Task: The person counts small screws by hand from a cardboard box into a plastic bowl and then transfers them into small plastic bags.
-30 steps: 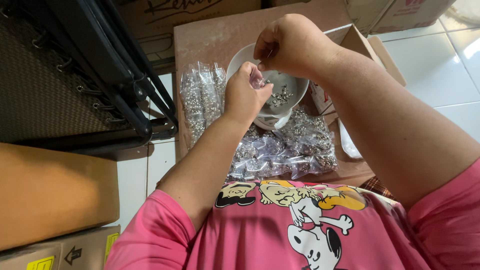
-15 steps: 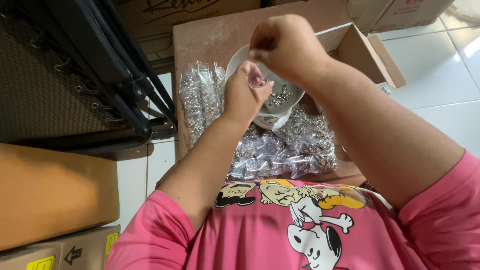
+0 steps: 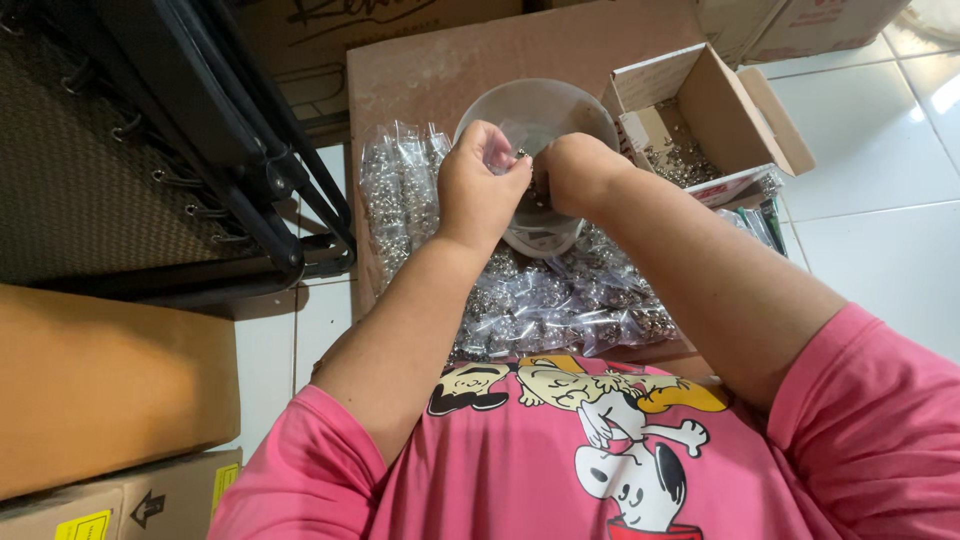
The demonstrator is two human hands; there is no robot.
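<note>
Looking down: a seated person in a pink shirt works with both bare hands over a brown cardboard sheet.
Left hand: the left hand is curled, its thumb and fingertips pinched together on a small clear plastic bag held just above the bowl's near rim.
Right hand: the right hand is bent downward into the bowl, knuckles up; its fingers are hidden, so I cannot tell whether they are closed or apart.
Bowl: a round, smooth, translucent plastic bowl stands on the cardboard sheet, with small shiny metal pieces inside.
Filled bags: crinkly clear packets of silvery metal pieces lie heaped between the bowl and the person; more lie in a row left of the bowl.
Box: an open cardboard box just right of the bowl holds loose metal pieces.
Surroundings: a black metal frame with woven mesh on the left, white glossy floor tiles.
</note>
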